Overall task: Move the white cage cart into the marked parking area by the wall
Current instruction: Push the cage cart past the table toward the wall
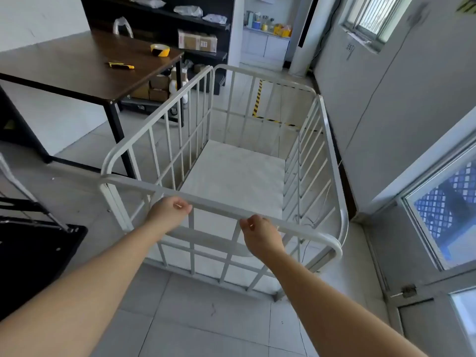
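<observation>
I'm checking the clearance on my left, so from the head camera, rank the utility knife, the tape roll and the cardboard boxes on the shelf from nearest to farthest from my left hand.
From the left hand on the cart rail:
1. Utility knife, on the table's near part, ahead and left.
2. Tape roll, farther back on the table.
3. Cardboard boxes, on the dark shelf behind the table.

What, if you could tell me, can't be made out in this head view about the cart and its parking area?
- White cage cart: wheels hidden under its floor.
- Parking area tape: far and right sides masked by cart bars.
- Left hand, right hand: fingers curl behind the rail, grip firmness unclear.
- Box labels: too small.
</observation>
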{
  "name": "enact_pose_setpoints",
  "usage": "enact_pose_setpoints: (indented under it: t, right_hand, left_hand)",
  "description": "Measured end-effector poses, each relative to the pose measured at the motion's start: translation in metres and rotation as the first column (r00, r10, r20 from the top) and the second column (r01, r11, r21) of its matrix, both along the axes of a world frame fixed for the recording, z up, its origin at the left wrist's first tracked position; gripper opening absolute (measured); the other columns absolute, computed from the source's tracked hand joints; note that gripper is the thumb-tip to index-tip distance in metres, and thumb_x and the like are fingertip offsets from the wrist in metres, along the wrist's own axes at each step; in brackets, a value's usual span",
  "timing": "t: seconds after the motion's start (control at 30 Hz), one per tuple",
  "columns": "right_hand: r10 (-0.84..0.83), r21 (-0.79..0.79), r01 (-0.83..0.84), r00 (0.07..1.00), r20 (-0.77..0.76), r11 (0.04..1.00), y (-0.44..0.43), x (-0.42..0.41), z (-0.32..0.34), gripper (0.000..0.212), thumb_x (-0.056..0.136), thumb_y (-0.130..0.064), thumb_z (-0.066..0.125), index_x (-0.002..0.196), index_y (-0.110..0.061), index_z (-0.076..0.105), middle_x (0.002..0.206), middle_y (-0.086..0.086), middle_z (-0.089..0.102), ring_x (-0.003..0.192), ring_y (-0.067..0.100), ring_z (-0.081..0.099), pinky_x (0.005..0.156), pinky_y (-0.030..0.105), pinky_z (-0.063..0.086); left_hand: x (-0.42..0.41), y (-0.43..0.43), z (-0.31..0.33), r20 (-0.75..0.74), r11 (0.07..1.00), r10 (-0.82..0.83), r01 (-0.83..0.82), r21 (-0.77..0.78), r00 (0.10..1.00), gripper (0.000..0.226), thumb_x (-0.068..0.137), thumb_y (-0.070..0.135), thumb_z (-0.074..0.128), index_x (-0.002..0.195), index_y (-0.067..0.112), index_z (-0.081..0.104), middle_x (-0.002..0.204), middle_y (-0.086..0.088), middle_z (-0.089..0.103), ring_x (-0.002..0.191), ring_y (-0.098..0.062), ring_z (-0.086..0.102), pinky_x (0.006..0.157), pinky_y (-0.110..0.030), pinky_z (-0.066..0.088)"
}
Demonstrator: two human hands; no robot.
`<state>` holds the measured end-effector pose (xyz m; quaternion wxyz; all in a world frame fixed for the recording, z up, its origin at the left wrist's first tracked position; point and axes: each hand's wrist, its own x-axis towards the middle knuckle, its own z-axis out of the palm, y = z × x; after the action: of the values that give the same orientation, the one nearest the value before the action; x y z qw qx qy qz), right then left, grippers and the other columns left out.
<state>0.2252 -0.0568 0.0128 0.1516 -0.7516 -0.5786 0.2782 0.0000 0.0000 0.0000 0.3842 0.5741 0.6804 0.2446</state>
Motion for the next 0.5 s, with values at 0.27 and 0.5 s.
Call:
enact_pose_setpoints:
  t: [0.27, 0.5]
  right_hand:
    - [0.280, -0.128, -0.252, 0.910, 0.306, 0.959, -0.005, -0.001, -0.033, 0.046, 0.097, -0.050, 0.033, 0.126, -0.020, 0.054, 0.125, 0.004, 0.056, 0.120, 0.026, 0.046, 0.097, 0.038, 0.037]
    - [0.383, -0.127, -0.363, 0.840, 0.384, 0.923, -0.009, -0.003, -0.056, 0.045, 0.099, -0.046, 0.024, 0.111, -0.016, 0.056, 0.106, 0.006, 0.061, 0.104, 0.028, 0.051, 0.096, 0.038, 0.036]
  left_hand:
    - [-0.009, -0.008, -0.032, -0.355, 0.959, -0.252, 0.281, 0.030, 0.900, 0.028, 0.091, 0.041, 0.058, 0.109, 0.022, 0.068, 0.110, 0.003, 0.063, 0.106, -0.017, 0.058, 0.093, -0.033, 0.043]
    - [-0.017, -0.005, -0.050, -0.448, 0.903, -0.379, 0.429, 0.011, 0.810, 0.037, 0.093, 0.043, 0.054, 0.121, 0.020, 0.063, 0.115, -0.001, 0.062, 0.113, -0.023, 0.048, 0.095, -0.031, 0.035]
